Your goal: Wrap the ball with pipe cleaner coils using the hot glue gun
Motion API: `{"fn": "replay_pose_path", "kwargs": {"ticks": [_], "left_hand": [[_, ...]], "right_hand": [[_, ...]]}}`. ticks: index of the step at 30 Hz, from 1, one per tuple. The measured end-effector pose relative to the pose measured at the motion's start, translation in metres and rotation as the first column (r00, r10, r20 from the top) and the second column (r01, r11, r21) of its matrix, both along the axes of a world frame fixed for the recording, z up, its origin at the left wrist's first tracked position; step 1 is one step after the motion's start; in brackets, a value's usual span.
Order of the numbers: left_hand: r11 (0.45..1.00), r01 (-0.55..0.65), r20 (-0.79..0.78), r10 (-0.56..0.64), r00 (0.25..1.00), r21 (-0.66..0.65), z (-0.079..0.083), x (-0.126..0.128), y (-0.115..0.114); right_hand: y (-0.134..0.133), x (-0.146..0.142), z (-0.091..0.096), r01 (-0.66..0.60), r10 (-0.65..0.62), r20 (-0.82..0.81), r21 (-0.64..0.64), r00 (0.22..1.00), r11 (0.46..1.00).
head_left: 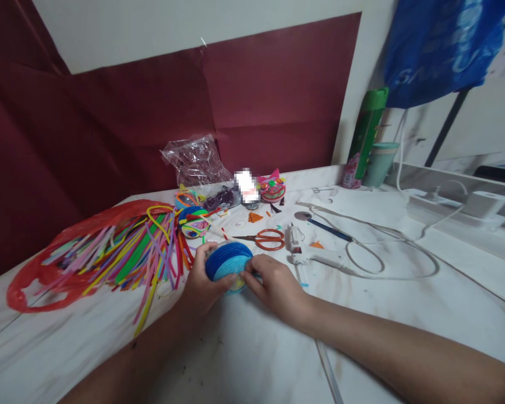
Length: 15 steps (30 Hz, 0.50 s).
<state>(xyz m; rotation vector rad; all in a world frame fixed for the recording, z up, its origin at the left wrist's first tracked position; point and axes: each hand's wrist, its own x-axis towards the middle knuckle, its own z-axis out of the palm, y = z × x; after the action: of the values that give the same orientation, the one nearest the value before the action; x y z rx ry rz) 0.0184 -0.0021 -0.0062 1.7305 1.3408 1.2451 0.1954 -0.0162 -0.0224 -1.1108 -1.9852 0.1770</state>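
A round craft piece (229, 261) sits in front of me, its surface covered in rows of fuzzy pipe cleaner, dark blue above and light blue below. My left hand (204, 283) is closed around its left side, with the thumb across the lower front. At its right edge, my right hand (273, 283) pinches with fingers and thumb together; what lies between the fingertips is hidden. Just beyond the hands are orange-handled scissors (270, 239). A white glue gun (320, 259) lies to the right of them, past my right hand.
Many coloured pipe cleaners (126, 252) lie on a red plastic bag (21, 292) at left. Behind are decorated round pieces (194, 224), a clear plastic bag (197, 160) and a lit phone (247, 186). A looped cable (412, 275) and a power strip (450, 207) occupy the right.
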Motion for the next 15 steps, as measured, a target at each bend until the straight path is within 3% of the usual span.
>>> {"fn": "replay_pose_path", "kwargs": {"ticks": [4,8,15], "left_hand": [[1.000,-0.028,-0.012,0.028,1.000,0.015,-0.003,-0.003,0.001],[0.998,-0.058,0.091,0.057,0.994,-0.001,-0.001,-0.005,0.002],[0.988,-0.089,0.173,0.109,0.979,-0.124,0.004,-0.005,0.003]], "right_hand": [[-0.003,-0.001,-0.001,-0.038,0.037,-0.035,-0.023,0.999,0.999],[-0.002,0.001,-0.002,-0.065,0.053,-0.152,-0.072,0.987,0.995],[0.008,0.010,0.002,-0.049,0.060,-0.132,0.083,0.989,0.995]]}}
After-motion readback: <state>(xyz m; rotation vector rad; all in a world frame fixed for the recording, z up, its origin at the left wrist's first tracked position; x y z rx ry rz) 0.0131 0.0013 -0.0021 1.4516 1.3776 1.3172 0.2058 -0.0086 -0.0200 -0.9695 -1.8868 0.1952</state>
